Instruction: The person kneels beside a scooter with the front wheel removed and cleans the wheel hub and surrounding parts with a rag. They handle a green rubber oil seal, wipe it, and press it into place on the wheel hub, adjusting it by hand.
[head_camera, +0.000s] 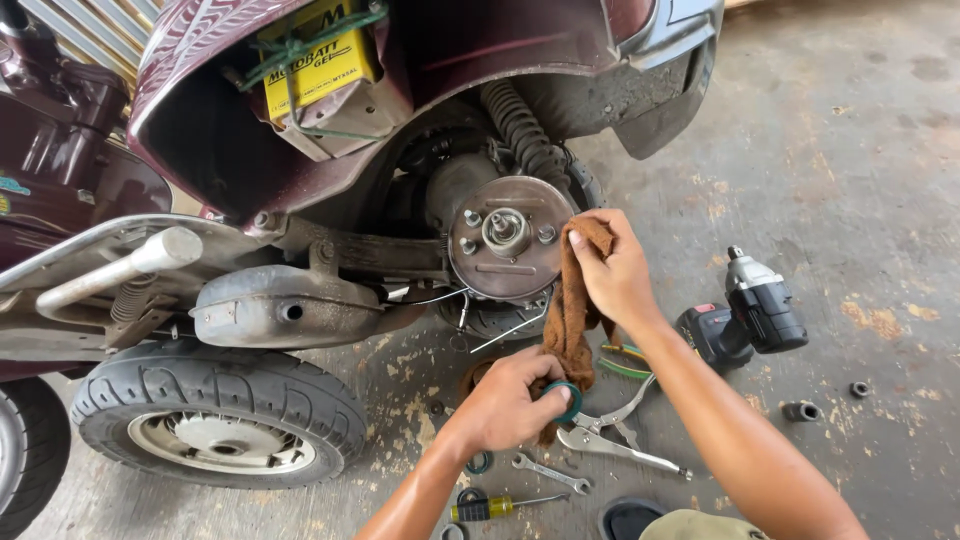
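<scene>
My right hand (615, 272) presses the top of a brown rag (570, 315) against the right edge of a scooter's round metal hub plate (505, 240), which has studs and a central axle. My left hand (510, 402) holds the rag's lower end together with a small dark green ring (573, 398), just above the concrete floor. The hub sits under the maroon scooter body (230, 40), below a coil spring (522, 130).
A removed wheel (215, 420) lies flat at lower left. On the floor: locking pliers (605, 440), a spanner (550, 473), a screwdriver (495, 507), green-handled pliers (625, 362), a cordless impact wrench (750, 310) and sockets (800, 410). A yellow battery (318, 55) sits in the body.
</scene>
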